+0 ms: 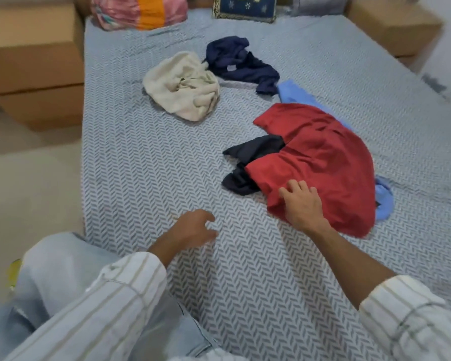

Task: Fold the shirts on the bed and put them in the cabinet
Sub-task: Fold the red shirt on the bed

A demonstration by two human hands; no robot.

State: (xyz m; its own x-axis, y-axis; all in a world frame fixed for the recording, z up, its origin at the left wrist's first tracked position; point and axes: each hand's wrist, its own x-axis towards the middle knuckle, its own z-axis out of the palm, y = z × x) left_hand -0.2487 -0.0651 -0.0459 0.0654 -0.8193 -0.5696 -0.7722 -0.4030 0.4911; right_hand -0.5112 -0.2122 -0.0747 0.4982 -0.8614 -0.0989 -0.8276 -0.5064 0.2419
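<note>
Red fabric marks the nearest shirt, the red shirt (318, 162), crumpled on the right of the bed (146, 157) over a black shirt (248, 162) and a light blue shirt (384, 201). The right hand (301, 204) rests on its near edge, fingers spread and relaxed, grip released. The left hand (193, 227) hovers low over the sheet, loosely curled, holding nothing. Farther away lie a cream shirt (182, 87) and a navy shirt (240, 63), unfolded.

Both hands reach forward: the left hand (195, 227) loosely curled, the right hand (301, 204) spread, palm down.
</note>
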